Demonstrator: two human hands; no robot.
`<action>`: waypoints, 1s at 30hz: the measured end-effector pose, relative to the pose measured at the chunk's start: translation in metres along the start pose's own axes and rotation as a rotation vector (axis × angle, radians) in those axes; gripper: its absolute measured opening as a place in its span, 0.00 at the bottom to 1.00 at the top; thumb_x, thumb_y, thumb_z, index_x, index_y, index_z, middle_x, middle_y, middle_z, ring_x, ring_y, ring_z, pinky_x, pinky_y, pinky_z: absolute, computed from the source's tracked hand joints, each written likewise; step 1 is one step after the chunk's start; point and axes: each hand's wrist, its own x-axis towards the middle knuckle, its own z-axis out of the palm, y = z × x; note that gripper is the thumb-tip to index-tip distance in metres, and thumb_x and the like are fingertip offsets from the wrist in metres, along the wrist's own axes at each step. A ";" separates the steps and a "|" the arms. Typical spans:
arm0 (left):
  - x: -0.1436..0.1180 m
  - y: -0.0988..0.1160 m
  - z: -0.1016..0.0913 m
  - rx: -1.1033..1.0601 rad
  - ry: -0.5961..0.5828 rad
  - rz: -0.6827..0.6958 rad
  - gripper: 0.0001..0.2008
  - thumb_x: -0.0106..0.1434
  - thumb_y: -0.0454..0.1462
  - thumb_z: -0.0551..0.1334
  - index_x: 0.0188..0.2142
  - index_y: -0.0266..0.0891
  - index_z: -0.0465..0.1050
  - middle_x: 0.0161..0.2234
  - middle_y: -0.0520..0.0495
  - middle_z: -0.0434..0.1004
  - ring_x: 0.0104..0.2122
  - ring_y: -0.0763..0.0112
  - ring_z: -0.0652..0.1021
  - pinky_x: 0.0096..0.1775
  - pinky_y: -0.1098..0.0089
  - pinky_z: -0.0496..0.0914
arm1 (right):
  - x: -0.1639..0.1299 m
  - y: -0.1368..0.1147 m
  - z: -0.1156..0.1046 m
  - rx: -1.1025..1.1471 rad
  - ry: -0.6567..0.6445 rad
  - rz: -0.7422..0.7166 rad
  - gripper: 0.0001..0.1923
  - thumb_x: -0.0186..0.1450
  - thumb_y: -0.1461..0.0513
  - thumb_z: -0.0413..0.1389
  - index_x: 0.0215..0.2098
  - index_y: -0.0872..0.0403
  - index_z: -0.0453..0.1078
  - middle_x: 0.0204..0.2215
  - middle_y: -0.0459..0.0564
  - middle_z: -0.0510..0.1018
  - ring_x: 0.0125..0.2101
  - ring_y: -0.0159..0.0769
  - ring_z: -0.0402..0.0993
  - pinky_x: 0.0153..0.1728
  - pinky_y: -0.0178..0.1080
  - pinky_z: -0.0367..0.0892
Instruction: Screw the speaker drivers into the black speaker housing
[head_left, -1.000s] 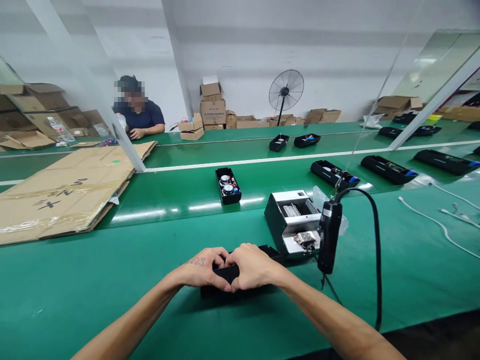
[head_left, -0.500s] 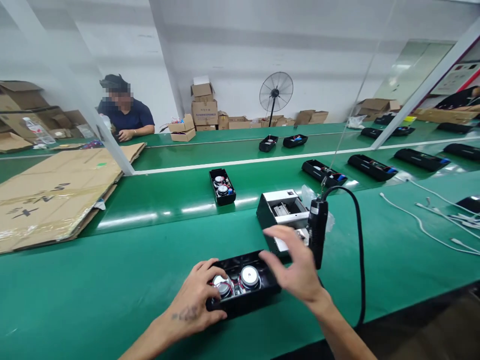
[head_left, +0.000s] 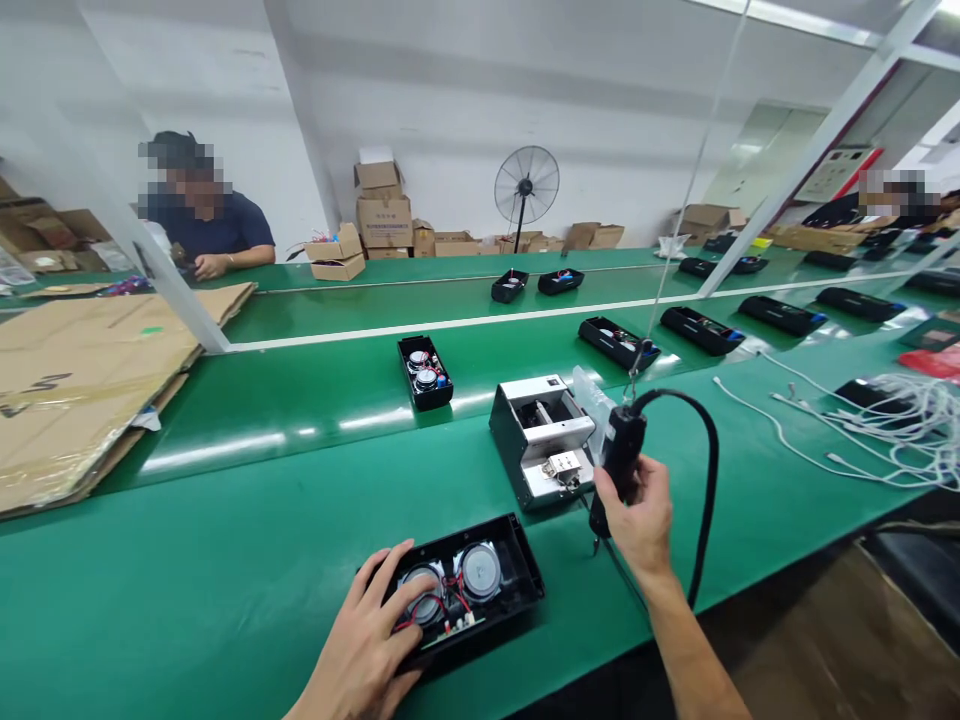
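Since half a second ago, the right hand (head_left: 639, 508) has swung to three o'clock and clamped around the hanging screwdriver (head_left: 616, 462); the left hand (head_left: 373, 641), fingers spread, presses the open speaker housing (head_left: 465, 585) at six o'clock on the table (head_left: 187, 580).

The speaker housing (head_left: 465, 590) is matt black plastic. Behind it, the green belt (head_left: 247, 430) looks glossy and smooth, the small machine (head_left: 541, 440) brushed metal, the cardboard (head_left: 82, 370) rough.
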 end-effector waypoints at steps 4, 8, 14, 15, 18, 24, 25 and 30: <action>-0.001 -0.004 0.006 0.002 0.053 -0.004 0.07 0.60 0.40 0.73 0.29 0.46 0.76 0.55 0.50 0.84 0.69 0.46 0.70 0.69 0.47 0.62 | -0.010 -0.007 -0.002 0.239 -0.255 0.060 0.21 0.64 0.50 0.67 0.49 0.48 0.68 0.21 0.36 0.72 0.20 0.37 0.69 0.26 0.43 0.69; 0.005 -0.012 0.013 0.036 0.071 -0.012 0.07 0.61 0.40 0.71 0.29 0.46 0.76 0.55 0.49 0.84 0.67 0.45 0.71 0.66 0.45 0.66 | -0.002 -0.036 0.000 0.489 -0.262 -0.009 0.19 0.64 0.53 0.69 0.47 0.47 0.68 0.19 0.33 0.71 0.16 0.32 0.66 0.23 0.39 0.64; 0.015 -0.017 0.016 -0.022 0.083 -0.004 0.07 0.64 0.36 0.68 0.29 0.46 0.76 0.56 0.49 0.84 0.68 0.47 0.71 0.66 0.47 0.64 | 0.021 -0.076 0.024 0.670 -0.038 -0.171 0.17 0.68 0.56 0.66 0.49 0.46 0.65 0.19 0.31 0.71 0.16 0.31 0.66 0.25 0.39 0.64; 0.015 -0.017 0.016 -0.025 0.078 -0.007 0.07 0.65 0.36 0.67 0.29 0.46 0.76 0.56 0.49 0.83 0.68 0.47 0.70 0.66 0.46 0.64 | 0.024 -0.078 0.029 0.629 -0.045 -0.181 0.16 0.67 0.56 0.66 0.47 0.47 0.65 0.18 0.31 0.71 0.16 0.31 0.66 0.25 0.40 0.65; 0.014 -0.019 0.015 -0.019 0.066 -0.011 0.07 0.65 0.37 0.67 0.30 0.47 0.76 0.57 0.49 0.83 0.69 0.47 0.69 0.67 0.46 0.64 | 0.029 -0.076 0.037 0.479 -0.122 -0.171 0.14 0.65 0.55 0.66 0.41 0.48 0.66 0.16 0.32 0.70 0.16 0.32 0.65 0.28 0.42 0.67; 0.014 -0.017 0.019 0.037 0.072 0.003 0.11 0.60 0.41 0.75 0.28 0.46 0.76 0.55 0.47 0.83 0.67 0.44 0.71 0.65 0.46 0.67 | 0.005 -0.085 0.024 0.499 -0.416 -0.011 0.19 0.63 0.54 0.70 0.46 0.48 0.69 0.18 0.33 0.69 0.15 0.30 0.63 0.20 0.38 0.62; 0.016 -0.014 0.018 0.039 0.067 -0.004 0.11 0.60 0.41 0.75 0.27 0.45 0.76 0.55 0.47 0.84 0.67 0.43 0.71 0.65 0.45 0.67 | -0.004 -0.090 0.021 0.566 -0.449 -0.010 0.19 0.65 0.53 0.69 0.48 0.48 0.69 0.18 0.33 0.69 0.15 0.30 0.63 0.19 0.38 0.62; 0.027 0.003 0.007 0.049 -0.033 -0.040 0.07 0.62 0.38 0.74 0.30 0.45 0.78 0.55 0.48 0.84 0.67 0.43 0.71 0.64 0.44 0.69 | -0.059 -0.115 0.023 0.921 -0.523 -0.055 0.15 0.74 0.53 0.64 0.54 0.40 0.65 0.20 0.33 0.65 0.14 0.31 0.61 0.16 0.36 0.60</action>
